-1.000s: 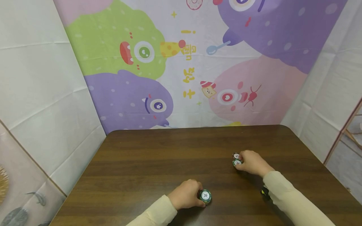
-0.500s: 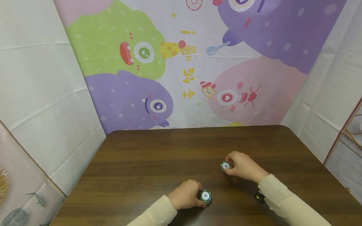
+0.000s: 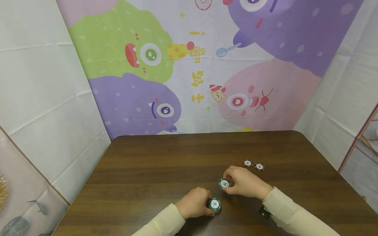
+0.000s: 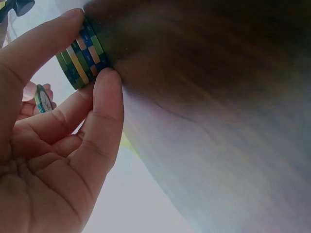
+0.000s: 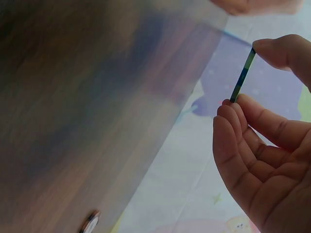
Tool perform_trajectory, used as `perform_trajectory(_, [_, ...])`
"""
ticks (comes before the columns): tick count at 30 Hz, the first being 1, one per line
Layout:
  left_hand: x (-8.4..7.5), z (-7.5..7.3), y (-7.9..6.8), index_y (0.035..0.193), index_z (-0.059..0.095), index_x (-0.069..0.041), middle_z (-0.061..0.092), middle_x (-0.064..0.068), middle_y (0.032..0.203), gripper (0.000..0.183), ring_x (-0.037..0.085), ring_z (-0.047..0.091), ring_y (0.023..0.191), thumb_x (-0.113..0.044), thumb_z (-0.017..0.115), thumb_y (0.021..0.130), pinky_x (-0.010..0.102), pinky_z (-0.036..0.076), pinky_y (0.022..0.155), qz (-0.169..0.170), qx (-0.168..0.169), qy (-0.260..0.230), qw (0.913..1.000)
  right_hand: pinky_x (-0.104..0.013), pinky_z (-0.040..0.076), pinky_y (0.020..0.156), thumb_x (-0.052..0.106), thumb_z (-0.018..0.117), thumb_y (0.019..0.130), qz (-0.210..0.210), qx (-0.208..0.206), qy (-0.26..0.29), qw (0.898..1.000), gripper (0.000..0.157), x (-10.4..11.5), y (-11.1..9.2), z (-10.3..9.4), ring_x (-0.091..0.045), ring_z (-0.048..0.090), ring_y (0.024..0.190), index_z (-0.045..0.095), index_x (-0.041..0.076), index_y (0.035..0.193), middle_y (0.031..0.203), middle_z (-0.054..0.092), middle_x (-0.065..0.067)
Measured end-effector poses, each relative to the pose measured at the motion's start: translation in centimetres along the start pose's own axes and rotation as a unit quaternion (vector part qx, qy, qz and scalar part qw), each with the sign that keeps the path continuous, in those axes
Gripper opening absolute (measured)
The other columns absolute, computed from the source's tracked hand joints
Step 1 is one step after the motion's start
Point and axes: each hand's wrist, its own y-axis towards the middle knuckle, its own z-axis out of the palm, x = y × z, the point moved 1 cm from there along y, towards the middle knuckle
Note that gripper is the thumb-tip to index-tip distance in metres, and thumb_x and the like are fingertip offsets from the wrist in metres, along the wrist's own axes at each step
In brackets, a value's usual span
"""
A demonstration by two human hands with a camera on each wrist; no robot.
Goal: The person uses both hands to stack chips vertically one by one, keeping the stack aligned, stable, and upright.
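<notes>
While a chip stack (image 3: 214,204) (top chip green, marked "20") is pinched btwn thumb and fingers of the left hand (image 3: 195,203) on the near part of a wood-grain table (image 3: 147,167), a single green chip (image 3: 224,184) is held by its rim btwn thumb and fingertips of the right hand (image 3: 246,183), just to the far right of the stack and apart from it. Green, blue and pale-yellow bands are shown along the stack's side in the left wrist view. Farther off to the right, two brown-rimmed chips (image 3: 247,163) are seen lying flat, side by side w/ a slim gap. Both arms are covered by pale-yellow sleeves (image 3: 298,209); the far side is filled by a cartoon-print backdrop (image 3: 196,121).
</notes>
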Motion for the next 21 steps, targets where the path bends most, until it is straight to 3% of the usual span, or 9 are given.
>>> perform_trajectory(7, [0.1, 0.2, 0.0, 0.088, 0.069, -0.01, 0.06, -0.009, 0.074, 0.032, -0.001, 0.049, 0.062, -0.027, 0.088, 0.07, 0.014, 0.043, 0.058, 0.0, -0.004, -0.008, 1.0, -0.019, 0.044, 0.062, 0.023, 0.076, 0.081, -0.027, 0.032, 0.009, 0.999, 0.023, 1.5, -0.1, 0.9, -0.002, 0.048, 0.072, 0.066, 0.012, 0.098, 0.086, 0.055, 0.007])
perform_trajectory(21, [0.1, 0.3, -0.1, 0.083, 0.063, -0.012, 0.055, -0.01, 0.07, 0.032, -0.001, 0.045, 0.057, -0.027, 0.088, 0.07, 0.015, 0.042, 0.052, 0.005, -0.006, -0.008, 0.9999, -0.015, 0.046, 0.063, 0.023, 0.078, 0.079, -0.06, 0.072, 0.004, 0.996, 0.027, 3.1, -0.3, 2.5, 0.001, 0.048, 0.072, 0.067, 0.009, 0.099, 0.089, 0.058, 0.007])
